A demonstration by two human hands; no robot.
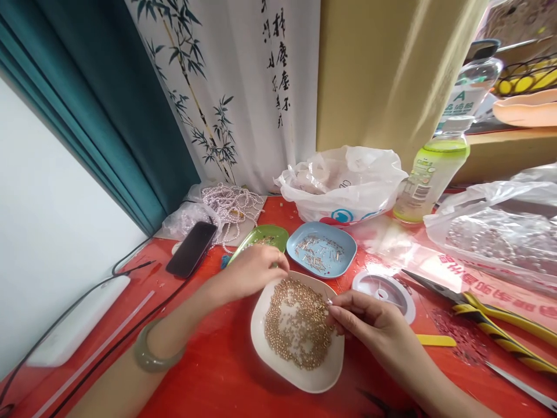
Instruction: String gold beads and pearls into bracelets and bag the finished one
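Observation:
A cream plate (300, 380) in front of me holds a spread of small gold beads (278, 337). Over its upper left rim is my left hand (255, 268), its fingers curled down and in beside the green plate (278, 235); whatever is in its fingertips is hidden. At the plate's right edge my right hand (368, 319) pinches a small pale bead (329, 302) between thumb and forefinger, above the gold beads. Behind these, a blue plate (335, 264) carries thin metal pins and tiny pieces.
Right of the plates lie a spool (407, 302), a yellow strip (435, 341), yellow-black pliers (491, 322) and a pointed metal tool (517, 380). Behind stand a white plastic bag (343, 197) and a drink bottle (430, 180). Leftward are a phone (191, 249) and bead strands (232, 203).

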